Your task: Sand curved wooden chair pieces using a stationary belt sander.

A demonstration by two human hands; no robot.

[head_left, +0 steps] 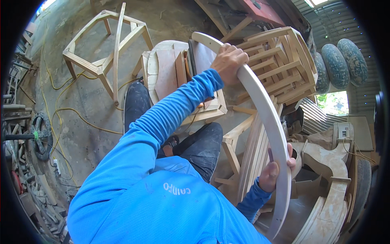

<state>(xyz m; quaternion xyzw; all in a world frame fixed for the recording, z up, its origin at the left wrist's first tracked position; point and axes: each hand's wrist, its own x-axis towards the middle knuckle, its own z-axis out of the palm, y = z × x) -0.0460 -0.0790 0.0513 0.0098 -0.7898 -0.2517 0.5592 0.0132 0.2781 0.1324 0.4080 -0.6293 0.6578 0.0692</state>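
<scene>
A long, pale, curved wooden piece (264, 106) runs from the upper middle down to the lower right, held up in front of my body. Across its upper part my left hand (230, 62) is closed, fingers wrapped round the wood. Lower down, my right hand (274, 171) grips the same piece, with its thumb on the near side and fingertips showing past the far edge. Whether either palm covers anything else is hidden. Beyond my left forearm, between my knees, stands a low wooden work surface (152, 67) with flat boards (166, 69) on it.
An angular wooden frame (83, 61) stands at the far left, near a yellow cord (81, 116) looping over the floor. Stacked slatted frames (280, 65) rise at the far right. Long wooden strips (254, 152) and a carved wooden part (325, 156) lie to my right. Scrap wood (42, 189) lines the left.
</scene>
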